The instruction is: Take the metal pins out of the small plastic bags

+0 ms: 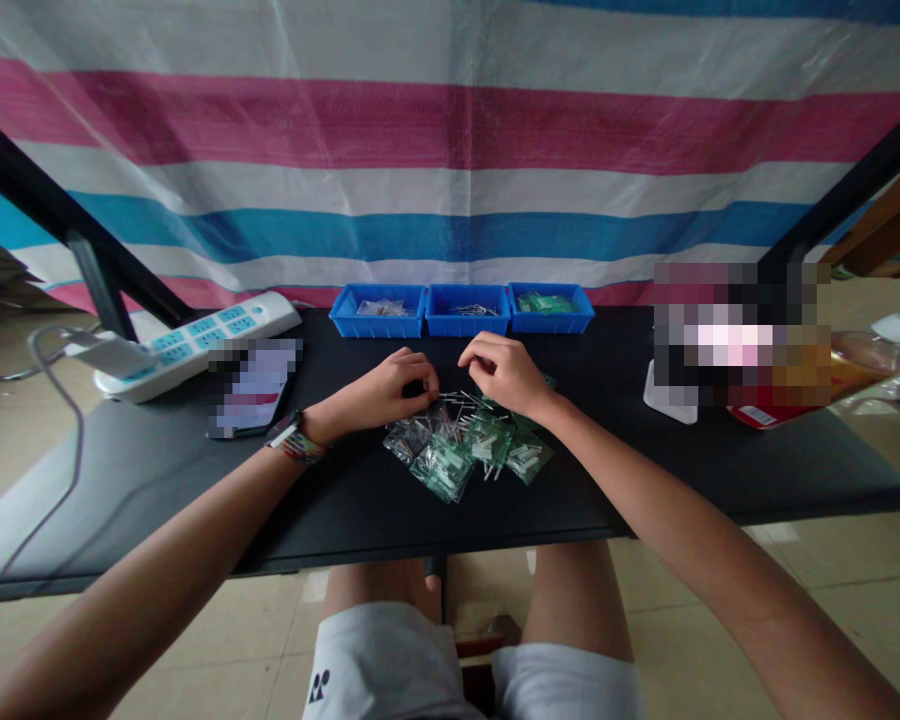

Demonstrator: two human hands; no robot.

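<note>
The small clear bags (469,452) with green parts lie in a pile on the black table (195,480), with thin metal pins (461,400) loose at its far edge, just under both hands. The left hand (390,392) and the right hand (506,372) have fingers pinched together over these pins; whether a pin is between them I cannot tell. I think taking one pin at a time, with fingertips only, keeps the bags undisturbed.

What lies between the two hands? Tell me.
Head view: thin metal pins on the table lie between the left hand and right hand, just beyond the pile of small bags.
</note>
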